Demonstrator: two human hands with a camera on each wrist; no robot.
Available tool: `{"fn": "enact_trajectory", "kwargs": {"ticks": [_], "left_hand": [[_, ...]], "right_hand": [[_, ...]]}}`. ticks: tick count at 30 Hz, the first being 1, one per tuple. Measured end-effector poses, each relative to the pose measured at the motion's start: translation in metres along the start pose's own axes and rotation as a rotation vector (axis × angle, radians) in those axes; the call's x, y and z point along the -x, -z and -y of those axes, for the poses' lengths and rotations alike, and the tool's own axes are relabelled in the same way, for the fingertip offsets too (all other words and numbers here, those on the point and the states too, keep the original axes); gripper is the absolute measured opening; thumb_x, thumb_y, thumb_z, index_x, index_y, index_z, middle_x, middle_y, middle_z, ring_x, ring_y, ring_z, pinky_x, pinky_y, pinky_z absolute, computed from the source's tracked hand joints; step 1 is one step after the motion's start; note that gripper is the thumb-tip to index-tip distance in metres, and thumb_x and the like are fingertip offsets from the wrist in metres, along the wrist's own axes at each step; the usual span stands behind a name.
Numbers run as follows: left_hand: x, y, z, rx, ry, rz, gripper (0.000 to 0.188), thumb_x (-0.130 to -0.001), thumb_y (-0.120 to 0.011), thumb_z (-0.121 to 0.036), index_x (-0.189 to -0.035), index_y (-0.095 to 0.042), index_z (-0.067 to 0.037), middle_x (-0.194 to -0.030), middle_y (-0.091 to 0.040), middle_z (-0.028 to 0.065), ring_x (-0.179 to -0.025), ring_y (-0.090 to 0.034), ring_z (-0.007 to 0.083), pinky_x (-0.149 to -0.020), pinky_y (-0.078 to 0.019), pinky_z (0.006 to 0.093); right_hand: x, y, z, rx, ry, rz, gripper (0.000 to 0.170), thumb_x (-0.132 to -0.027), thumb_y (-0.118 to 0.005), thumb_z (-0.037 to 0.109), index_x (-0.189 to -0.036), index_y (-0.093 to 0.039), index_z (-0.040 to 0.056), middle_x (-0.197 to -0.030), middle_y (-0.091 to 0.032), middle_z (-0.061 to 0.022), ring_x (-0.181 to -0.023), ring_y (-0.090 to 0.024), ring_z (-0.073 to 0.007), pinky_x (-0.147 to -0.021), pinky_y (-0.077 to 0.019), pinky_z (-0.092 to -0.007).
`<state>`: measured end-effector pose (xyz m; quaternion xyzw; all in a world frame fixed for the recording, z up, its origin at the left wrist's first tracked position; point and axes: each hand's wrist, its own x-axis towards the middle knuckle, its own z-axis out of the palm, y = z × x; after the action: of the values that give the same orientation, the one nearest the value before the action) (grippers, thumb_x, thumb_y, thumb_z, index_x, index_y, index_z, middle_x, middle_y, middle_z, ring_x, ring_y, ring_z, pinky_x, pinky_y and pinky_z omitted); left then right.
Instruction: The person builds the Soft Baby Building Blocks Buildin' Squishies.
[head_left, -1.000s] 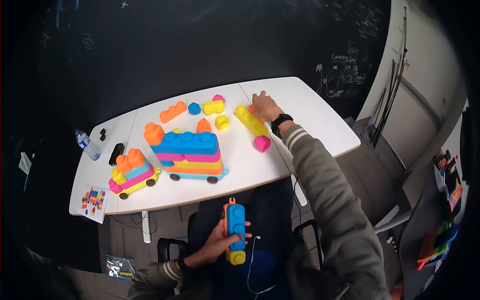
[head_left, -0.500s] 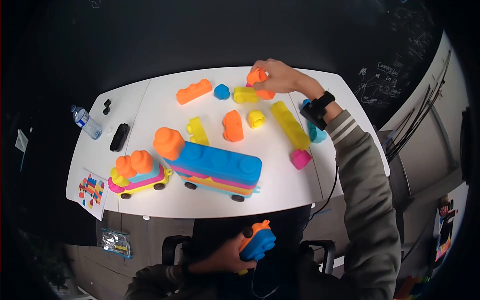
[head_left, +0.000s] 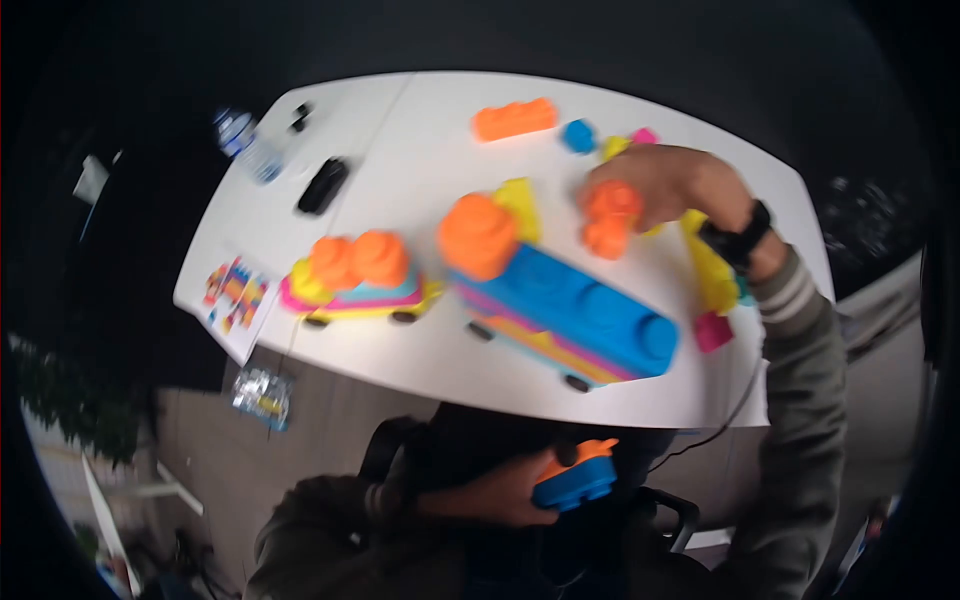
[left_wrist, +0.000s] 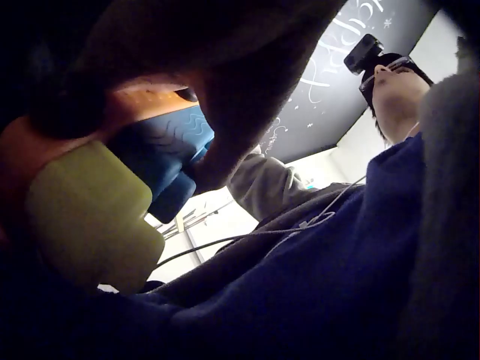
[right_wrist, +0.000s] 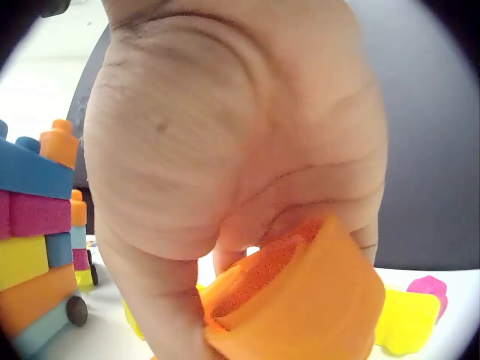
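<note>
Low over the lap, my left hand (head_left: 495, 492) grips a toy wagon (head_left: 578, 486) with an orange wheeled base and blue block on top. In the left wrist view, a yellow block (left_wrist: 90, 202) shows at its end beside the blue block (left_wrist: 161, 146). My right hand (head_left: 668, 183) is over the table, its thumb and fingers holding an orange block (right_wrist: 315, 307) with a hollow side. Orange shapes overlap below that hand in the blurred head view. Left of it stands a long wheeled stack (head_left: 590, 310) with a blue top and an orange block (head_left: 478, 235) at one end.
A smaller wheeled stack (head_left: 360, 290) and a picture sheet (head_left: 240, 300) are on the left. Behind lie a bottle (head_left: 250, 150) and a black case (head_left: 323, 186). Loose blocks include orange (head_left: 515, 120), blue (head_left: 578, 136), long yellow (head_left: 708, 268) and pink (head_left: 713, 332).
The right hand took up an orange block from the table's right side and brought it nearer, beside the long stack. The left hand still holds the wagon, now turned. The head view has swung.
</note>
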<state>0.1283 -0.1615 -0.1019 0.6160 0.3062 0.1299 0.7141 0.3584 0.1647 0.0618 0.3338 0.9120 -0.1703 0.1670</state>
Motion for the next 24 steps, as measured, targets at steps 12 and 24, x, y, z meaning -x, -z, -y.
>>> {"fn": "enact_trajectory", "kwargs": {"ticks": [12,24], "left_hand": [[0.009,-0.013,-0.003,-0.073,-0.113,-0.128,0.092,-0.084,-0.085,-0.014,-0.155,-0.027,0.0,-0.133,-0.06,0.0199,-0.128,-0.063,0.0298,-0.109,-0.0505,0.0429],[0.031,-0.042,0.0,0.392,-0.401,-0.231,0.079,-0.093,-0.077,0.002,-0.151,-0.024,-0.011,-0.12,-0.054,0.0029,-0.112,-0.062,0.0107,-0.095,-0.057,0.0326]], "right_hand": [[0.043,-0.005,0.055,-0.009,-0.424,0.027,0.055,-0.063,-0.093,0.012,-0.114,-0.073,0.0118,-0.108,-0.075,-0.0114,-0.102,-0.071,-0.0306,-0.088,-0.0553,-0.0406],[0.156,-0.035,0.106,-0.047,-0.466,-0.836,0.035,-0.085,-0.087,0.018,-0.112,-0.069,0.0053,-0.097,-0.071,-0.0096,-0.087,-0.072,-0.0196,-0.08,-0.0562,-0.0334]]}}
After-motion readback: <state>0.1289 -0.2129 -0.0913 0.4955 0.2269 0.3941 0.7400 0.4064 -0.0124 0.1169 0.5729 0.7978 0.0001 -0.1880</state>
